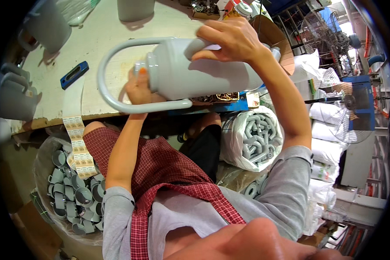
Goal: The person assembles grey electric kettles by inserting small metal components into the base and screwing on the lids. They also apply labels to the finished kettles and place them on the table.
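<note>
A light grey flask-shaped jug (pixel 208 76) lies on its side in the air over the near edge of the table, its narrow stepped end to the left. Around that end loops a large grey carrying handle (pixel 103 80). My left hand (pixel 138 90) is closed at the narrow end, inside the loop, with its fingers partly hidden. From above, my right hand (pixel 229 39) grips the upper side of the jug, thumb and fingers bent around a raised grey part, perhaps a side handle.
On the pale table (pixel 117 26) lie a blue-and-black tool (pixel 74 75) and a label strip (pixel 80 145) hanging over the edge. Grey jugs (pixel 15 97) stand left. Below are bags of grey cup-like parts (pixel 78 190) and curved grey handles (pixel 260 138). Fans (pixel 349 102) stand right.
</note>
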Motion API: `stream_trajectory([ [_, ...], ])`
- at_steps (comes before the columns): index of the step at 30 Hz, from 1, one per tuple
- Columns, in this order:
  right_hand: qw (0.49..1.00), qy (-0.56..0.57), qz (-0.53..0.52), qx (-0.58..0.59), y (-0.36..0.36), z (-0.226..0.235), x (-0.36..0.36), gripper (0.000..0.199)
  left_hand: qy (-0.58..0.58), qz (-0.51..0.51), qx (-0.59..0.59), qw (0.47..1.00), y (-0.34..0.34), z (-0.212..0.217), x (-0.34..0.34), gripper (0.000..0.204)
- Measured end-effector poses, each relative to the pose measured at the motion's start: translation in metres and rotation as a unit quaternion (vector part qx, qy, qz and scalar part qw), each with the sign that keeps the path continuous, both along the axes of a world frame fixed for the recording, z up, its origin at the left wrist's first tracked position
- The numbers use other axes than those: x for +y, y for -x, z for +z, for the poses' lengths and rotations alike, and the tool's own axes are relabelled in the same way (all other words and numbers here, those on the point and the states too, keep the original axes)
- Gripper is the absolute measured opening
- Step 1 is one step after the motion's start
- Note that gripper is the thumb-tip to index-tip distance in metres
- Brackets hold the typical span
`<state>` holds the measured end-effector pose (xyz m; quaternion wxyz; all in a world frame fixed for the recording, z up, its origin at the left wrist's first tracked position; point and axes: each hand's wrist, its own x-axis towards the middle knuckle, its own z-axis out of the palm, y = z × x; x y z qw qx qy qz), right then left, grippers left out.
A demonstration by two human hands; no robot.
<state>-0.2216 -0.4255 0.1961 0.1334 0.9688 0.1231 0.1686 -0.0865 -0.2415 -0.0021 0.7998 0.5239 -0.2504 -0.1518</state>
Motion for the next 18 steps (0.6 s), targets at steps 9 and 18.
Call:
stream_trajectory([
  [9,0.873,-0.364,-0.322,-0.027,0.157,-0.143,0.041,0.015,0.056,0.105,0.143,0.982,-0.112,0.005,0.174,0.050],
  [18,0.817,-0.378,-0.419,0.118,0.144,-0.198,0.000,0.018,-0.055,0.261,0.160,0.950,-0.088,0.028,0.213,0.052],
])
